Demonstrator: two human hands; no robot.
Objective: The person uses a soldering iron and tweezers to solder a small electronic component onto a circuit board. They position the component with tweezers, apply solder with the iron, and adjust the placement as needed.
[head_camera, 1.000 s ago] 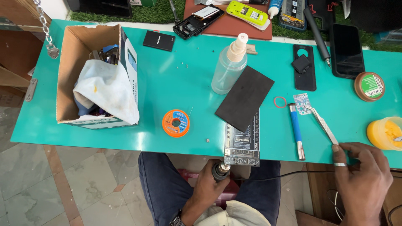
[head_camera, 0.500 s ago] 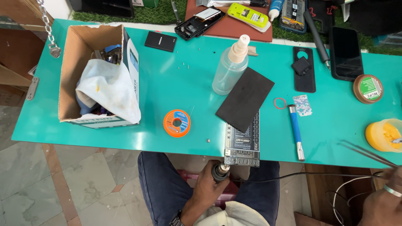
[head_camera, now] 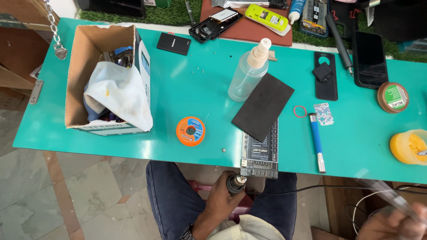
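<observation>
Holding a dark round-bodied tool (head_camera: 235,183) with a metal tip, the left hand (head_camera: 221,202) is closed around its handle, low in the head view at about 6 o'clock, just under the near edge of the turquoise table (head_camera: 195,84). The tool is short and thick, almost black, its shiny tip pointing up toward the small circuit board with digit displays (head_camera: 260,154) that overhangs the table edge. A thin black cable (head_camera: 302,191) goes from the tool to the right.

The right hand (head_camera: 391,224) is at about 4 o'clock, in the lower right corner, blurred. Its fingers are closed on long thin metal tweezers (head_camera: 387,195), which appear pale and smeared; the tweezers point up and left, off the table, well apart from the left hand.

On the table, at 12 o'clock from the board, lies a black flat pad (head_camera: 263,106), touching the board. A clear spray bottle (head_camera: 249,71) stands just beside the pad. At 9 o'clock from the board is an orange spool of solder wire (head_camera: 190,131), and further left an open cardboard box (head_camera: 78,80) with a white cloth (head_camera: 120,95) hanging over its side. At 3 o'clock from the board lies a blue-handled tool (head_camera: 316,141), near a red rubber ring (head_camera: 300,111). A yellow tub (head_camera: 407,146) sits at the right edge.
</observation>
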